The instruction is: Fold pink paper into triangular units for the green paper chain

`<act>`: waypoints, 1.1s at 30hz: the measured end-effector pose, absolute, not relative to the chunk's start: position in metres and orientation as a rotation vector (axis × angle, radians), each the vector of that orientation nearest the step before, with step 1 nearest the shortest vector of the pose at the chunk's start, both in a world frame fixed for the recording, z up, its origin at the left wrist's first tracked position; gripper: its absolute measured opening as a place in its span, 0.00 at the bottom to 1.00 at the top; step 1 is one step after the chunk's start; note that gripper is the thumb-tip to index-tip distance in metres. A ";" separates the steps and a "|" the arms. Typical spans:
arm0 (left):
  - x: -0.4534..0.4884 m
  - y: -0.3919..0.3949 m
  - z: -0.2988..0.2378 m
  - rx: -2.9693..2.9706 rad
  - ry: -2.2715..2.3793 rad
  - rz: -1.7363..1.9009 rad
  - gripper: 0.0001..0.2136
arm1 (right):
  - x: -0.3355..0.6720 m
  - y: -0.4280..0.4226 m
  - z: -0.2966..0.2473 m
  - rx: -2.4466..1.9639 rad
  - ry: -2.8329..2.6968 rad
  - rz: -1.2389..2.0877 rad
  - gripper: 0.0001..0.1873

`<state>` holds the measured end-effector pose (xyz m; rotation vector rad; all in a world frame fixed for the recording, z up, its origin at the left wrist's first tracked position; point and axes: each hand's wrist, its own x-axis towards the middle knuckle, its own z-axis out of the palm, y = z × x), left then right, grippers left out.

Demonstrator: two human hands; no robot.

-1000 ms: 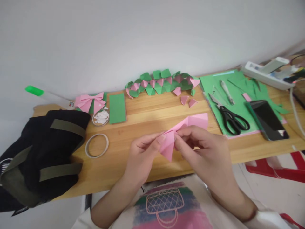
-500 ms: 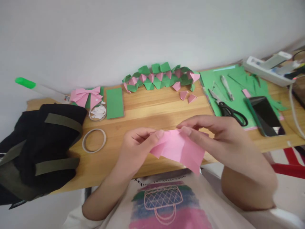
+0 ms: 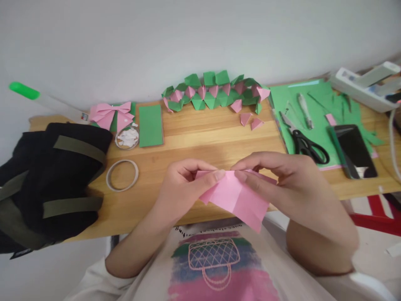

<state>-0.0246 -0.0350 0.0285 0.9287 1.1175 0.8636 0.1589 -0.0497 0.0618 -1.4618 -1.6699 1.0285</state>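
A creased sheet of pink paper (image 3: 233, 194) hangs between my hands, just over the front edge of the wooden table. My left hand (image 3: 189, 186) pinches its upper edge, thumb in front and fingers behind. Close beside it, my right hand (image 3: 272, 179) grips the same edge between thumb and fingers. The paper's lower corner points down toward my shirt. Beyond my hands, two small folded pink paper pieces (image 3: 251, 121) lie near a chain of green and pink folded paper (image 3: 213, 94) by the wall.
At left are a black bag (image 3: 59, 179), a tape roll (image 3: 122, 175), a dish of white scraps (image 3: 127, 137), green paper (image 3: 151, 125) and a pink paper bow (image 3: 112, 116). Scissors (image 3: 308, 146), a craft knife (image 3: 305, 110), a phone (image 3: 354, 151) and a power strip (image 3: 363, 90) are at right.
My left thumb has slid right along the paper's top edge, closer to my right thumb. Both hands still hold the paper. The camera view has tilted slightly.
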 end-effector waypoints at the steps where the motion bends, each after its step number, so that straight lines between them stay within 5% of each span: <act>1: -0.025 -0.035 0.029 0.972 1.133 0.853 0.05 | 0.160 -0.049 0.062 -1.458 -1.701 1.029 0.05; 25: -0.037 -0.027 0.030 1.600 1.233 0.665 0.10 | 0.157 -0.035 0.047 -1.470 -1.923 1.331 0.09; 29: -0.039 -0.016 0.030 1.383 1.171 0.706 0.05 | 0.151 -0.026 0.041 -1.377 -1.731 1.341 0.10; 33: -0.045 -0.007 0.036 1.274 1.173 0.764 0.13 | 0.147 -0.019 0.039 -1.338 -1.599 1.425 0.12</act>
